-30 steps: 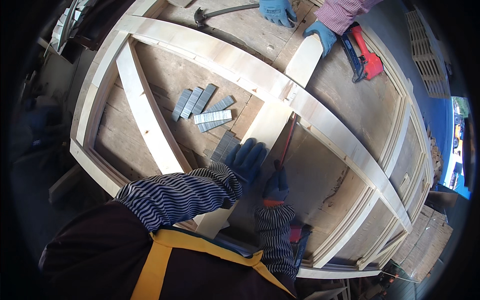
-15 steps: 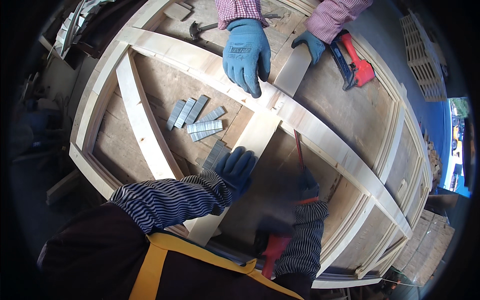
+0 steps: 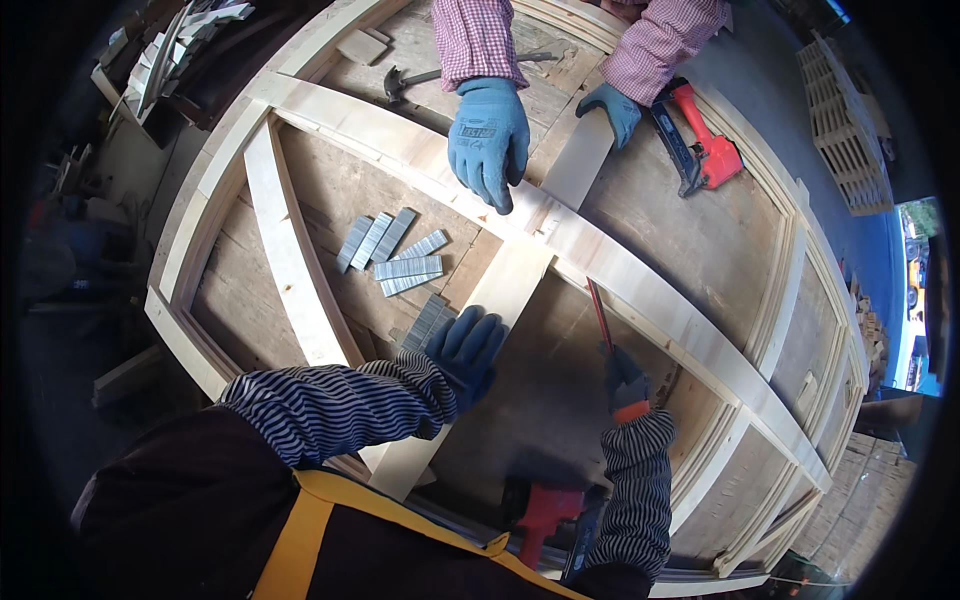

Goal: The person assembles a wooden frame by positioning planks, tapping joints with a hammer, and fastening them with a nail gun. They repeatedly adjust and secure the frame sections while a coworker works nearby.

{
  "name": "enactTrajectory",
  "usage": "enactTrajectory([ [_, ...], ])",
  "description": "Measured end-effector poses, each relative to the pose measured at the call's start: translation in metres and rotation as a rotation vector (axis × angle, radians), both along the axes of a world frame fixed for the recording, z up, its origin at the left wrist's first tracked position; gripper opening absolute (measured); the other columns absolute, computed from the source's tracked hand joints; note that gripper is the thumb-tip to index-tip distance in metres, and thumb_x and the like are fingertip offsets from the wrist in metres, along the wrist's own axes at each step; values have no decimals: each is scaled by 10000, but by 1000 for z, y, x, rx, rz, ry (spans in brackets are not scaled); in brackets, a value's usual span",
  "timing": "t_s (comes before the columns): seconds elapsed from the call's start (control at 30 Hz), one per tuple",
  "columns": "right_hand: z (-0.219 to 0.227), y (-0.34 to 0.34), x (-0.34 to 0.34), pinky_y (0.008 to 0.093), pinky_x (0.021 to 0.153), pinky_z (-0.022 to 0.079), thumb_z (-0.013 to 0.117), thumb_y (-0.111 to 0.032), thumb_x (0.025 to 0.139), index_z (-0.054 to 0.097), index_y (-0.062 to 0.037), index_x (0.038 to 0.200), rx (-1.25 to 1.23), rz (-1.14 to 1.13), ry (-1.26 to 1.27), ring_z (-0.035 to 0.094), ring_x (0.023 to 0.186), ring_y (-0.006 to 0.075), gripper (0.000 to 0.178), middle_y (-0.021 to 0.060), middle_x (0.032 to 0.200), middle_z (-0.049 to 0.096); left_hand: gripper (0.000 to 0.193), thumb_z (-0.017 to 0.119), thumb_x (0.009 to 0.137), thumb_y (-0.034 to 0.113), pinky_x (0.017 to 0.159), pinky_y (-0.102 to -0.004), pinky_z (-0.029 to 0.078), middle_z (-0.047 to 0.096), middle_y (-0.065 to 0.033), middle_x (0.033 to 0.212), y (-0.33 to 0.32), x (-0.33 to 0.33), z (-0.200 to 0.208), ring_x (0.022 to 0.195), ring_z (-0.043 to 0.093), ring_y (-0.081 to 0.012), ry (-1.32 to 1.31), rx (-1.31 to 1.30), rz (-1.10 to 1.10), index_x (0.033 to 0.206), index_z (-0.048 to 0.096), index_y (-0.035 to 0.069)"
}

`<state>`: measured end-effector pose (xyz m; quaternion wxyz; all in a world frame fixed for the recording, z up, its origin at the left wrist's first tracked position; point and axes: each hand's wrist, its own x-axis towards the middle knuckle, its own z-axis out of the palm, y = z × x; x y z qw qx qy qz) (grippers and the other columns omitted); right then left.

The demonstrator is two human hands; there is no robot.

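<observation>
My left hand (image 3: 466,352), in a blue glove, lies with fingers stretched out on a pale wooden crosspiece (image 3: 508,290). Strips of grey staples (image 3: 425,322) are right beside its fingertips. My right hand (image 3: 626,382), also gloved, is closed round a slim reddish rod (image 3: 600,315); its kind is unclear. The rod's far end reaches the edge of a long wooden rail (image 3: 640,285). Below my right forearm lies a red and black nail gun (image 3: 550,508), partly hidden by my sleeve.
Across the frame, a co-worker's gloved hand (image 3: 488,140) hovers over the rail; the other gloved hand (image 3: 612,112) rests on a board (image 3: 582,160). A second red nail gun (image 3: 712,145) and a hammer (image 3: 400,82) lie nearby. Several staple strips (image 3: 408,267) sit on the panel left of the crosspiece.
My right hand and forearm have moved a little to the right and no longer blur. More of the nearer nail gun shows. My left hand stays on the crosspiece.
</observation>
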<state>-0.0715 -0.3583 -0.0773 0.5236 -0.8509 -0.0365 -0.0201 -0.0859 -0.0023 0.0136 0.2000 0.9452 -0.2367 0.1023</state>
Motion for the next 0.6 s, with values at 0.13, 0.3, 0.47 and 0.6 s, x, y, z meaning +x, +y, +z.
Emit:
enactTrajectory([
  [0.13,8,-4,-6,197,574,371,597,-92,1048,697,-44,1300,27,-42,222,496,662,14,275,5,1113,736,728,691,792,233,1030,-545,469,509,-215,1471,-1,0,6,1349,500,-444,36,1,-4,1455,505,-3],
  [0.3,30,9,-4,228,691,391,595,-127,1056,707,-42,1270,190,-131,422,542,779,72,256,19,1008,719,750,709,769,218,1031,-541,469,510,-211,1472,-2,1,7,1350,504,-433,47,5,-3,1455,505,-6],
  [0.47,51,28,13,237,552,322,594,-195,1064,717,-58,1262,366,-279,593,456,625,49,270,-67,756,587,762,729,740,214,1026,-536,472,517,-202,1466,-2,2,2,1342,512,-429,43,13,17,1443,524,5],
  [0.6,15,48,-19,242,486,347,593,-246,1068,723,-63,1265,474,-236,455,460,551,32,299,-95,701,587,765,743,723,220,1019,-533,480,523,-201,1456,-2,1,2,1342,514,-427,53,13,9,1429,539,8],
])
